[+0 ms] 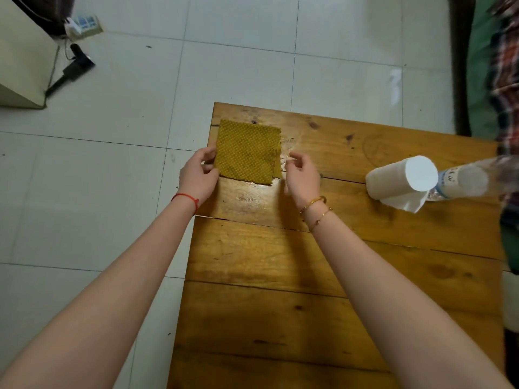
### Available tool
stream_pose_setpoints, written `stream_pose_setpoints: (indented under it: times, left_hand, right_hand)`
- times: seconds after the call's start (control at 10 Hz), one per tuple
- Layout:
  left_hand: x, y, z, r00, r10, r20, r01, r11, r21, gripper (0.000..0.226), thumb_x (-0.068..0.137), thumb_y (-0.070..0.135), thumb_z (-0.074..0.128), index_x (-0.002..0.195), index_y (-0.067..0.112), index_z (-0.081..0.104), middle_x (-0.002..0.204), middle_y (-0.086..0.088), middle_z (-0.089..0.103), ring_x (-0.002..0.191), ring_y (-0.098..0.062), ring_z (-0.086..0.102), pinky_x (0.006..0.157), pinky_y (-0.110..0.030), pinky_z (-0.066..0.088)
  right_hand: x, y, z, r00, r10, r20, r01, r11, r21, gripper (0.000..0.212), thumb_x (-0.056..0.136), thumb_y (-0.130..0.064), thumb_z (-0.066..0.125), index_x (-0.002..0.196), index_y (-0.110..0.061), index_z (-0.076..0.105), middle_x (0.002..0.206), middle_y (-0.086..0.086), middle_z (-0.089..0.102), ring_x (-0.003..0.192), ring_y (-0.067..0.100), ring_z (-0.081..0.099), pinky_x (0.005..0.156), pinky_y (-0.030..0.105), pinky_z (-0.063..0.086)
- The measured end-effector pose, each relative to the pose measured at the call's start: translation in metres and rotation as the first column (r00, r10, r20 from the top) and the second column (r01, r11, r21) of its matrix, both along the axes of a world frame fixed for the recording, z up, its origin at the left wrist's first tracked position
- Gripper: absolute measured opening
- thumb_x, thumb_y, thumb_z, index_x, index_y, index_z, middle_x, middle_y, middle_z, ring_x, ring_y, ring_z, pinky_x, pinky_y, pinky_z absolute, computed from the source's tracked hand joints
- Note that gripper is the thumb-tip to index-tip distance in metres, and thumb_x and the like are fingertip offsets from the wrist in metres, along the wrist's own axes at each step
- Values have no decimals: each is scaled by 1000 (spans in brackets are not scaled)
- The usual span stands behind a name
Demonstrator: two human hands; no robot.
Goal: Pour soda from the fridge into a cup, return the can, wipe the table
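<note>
we are pinching the cloth (pixel 248 151) in our left grip (pixel 198 175) on the bench (pixel 280 262); our right grip (pixel 302 175) is hovering apart beside it, the paper roll (pixel 398 178) and bottle (pixel 463 181) standing well aside.

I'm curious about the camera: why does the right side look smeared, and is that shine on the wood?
Head view: the plastic bottle and plaid fabric at the right edge are blurred and stretched by the wide lens; glare streaks the table near the sharp yellow cloth.
</note>
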State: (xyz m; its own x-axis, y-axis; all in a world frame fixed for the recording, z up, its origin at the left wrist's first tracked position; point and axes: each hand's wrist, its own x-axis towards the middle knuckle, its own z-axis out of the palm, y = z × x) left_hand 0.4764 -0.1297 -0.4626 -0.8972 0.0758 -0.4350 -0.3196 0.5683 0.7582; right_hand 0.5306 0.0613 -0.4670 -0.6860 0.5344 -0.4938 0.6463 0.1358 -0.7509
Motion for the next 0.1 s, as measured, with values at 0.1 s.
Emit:
stream_pose_setpoints:
  times: [0.1]
  left_hand:
    - [18, -2, 15, 995, -62, -74, 54, 993, -105, 41, 95, 6, 53, 135, 17, 55, 133, -3, 60, 111, -16, 58, 101, -29, 42]
  right_hand:
    - [23, 4, 17, 988, 150, 26, -152, 976, 155, 34, 99, -16, 44, 130, -9, 57, 126, 8, 64, 113, 25, 60, 101, 38, 46]
